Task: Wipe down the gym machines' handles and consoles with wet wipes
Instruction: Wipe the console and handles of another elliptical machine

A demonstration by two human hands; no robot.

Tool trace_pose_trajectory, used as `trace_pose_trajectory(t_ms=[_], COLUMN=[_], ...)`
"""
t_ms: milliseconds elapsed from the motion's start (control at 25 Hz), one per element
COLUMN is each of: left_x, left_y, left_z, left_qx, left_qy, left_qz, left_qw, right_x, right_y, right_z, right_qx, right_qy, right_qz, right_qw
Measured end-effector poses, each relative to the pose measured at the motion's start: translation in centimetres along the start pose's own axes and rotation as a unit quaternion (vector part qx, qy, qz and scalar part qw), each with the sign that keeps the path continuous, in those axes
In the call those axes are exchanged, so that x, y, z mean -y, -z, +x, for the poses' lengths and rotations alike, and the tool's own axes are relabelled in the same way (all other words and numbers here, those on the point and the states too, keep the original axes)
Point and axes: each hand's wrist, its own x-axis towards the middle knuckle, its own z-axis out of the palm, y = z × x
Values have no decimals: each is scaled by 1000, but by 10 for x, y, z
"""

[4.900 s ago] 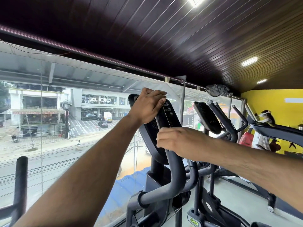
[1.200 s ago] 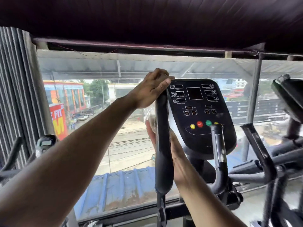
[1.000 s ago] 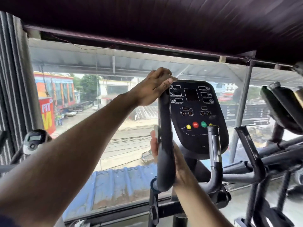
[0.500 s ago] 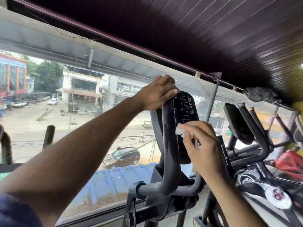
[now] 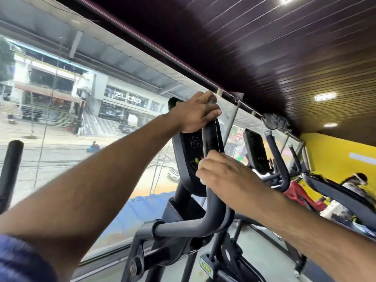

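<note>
A black upright handle (image 5: 211, 139) of an elliptical machine rises in front of its dark console (image 5: 188, 157), whose yellow and red buttons show. My left hand (image 5: 195, 115) grips the top of this handle. Lower on the same handle, my right hand (image 5: 225, 176) is curled round the bar. A small bit of white wet wipe (image 5: 202, 181) peeks out under its fingers; most of the wipe is hidden by the hand.
A large window (image 5: 81, 139) looking onto a street fills the left. Another black handle (image 5: 10, 167) stands at the far left. More machines (image 5: 270, 159) line up to the right, before a yellow wall (image 5: 335, 157) where a person (image 5: 354, 184) stands.
My right hand has come off the console face and slid down onto the upright handle with the wipe. The view has swung to the right. My left hand keeps its grip on the handle top.
</note>
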Motion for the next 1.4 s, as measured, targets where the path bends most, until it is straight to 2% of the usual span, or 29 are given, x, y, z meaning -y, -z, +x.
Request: trace_pose_trajectory(t_ms=[120,240,400,720,920,1120,1240,1400], left_x=[1,0,1,-15,-19,-22,-30,-45], left_y=[-2,-1,-5,-6,-15,-13,-12,-19], left_z=[0,-2,-4,-12,-17,-21,-21,-32], left_qx=[-14,-24,-35,-59,-70,-54,-44,-49], left_qy=[-11,-11,-11,27,39,60,75,111], left_qz=[-9,-13,-10,-15,-21,-18,-13,-16], left_qw=[1000,1000,999,998,997,997,996,992], right_x=[-8,-35,-28,12,1,47,56,46], right_y=[23,32,18,10,1,-24,-29,-35], right_z=[1,24,14,-43,-31,-62,-85,-80], right_qx=[3,-38,-5,9,-119,-141,-176,-298], right_qy=[24,8,5,26,-43,-96,-117,-183], right_qz=[21,-33,-34,88,129,180,246,255], right_qw=[999,999,999,996,984,969,946,901])
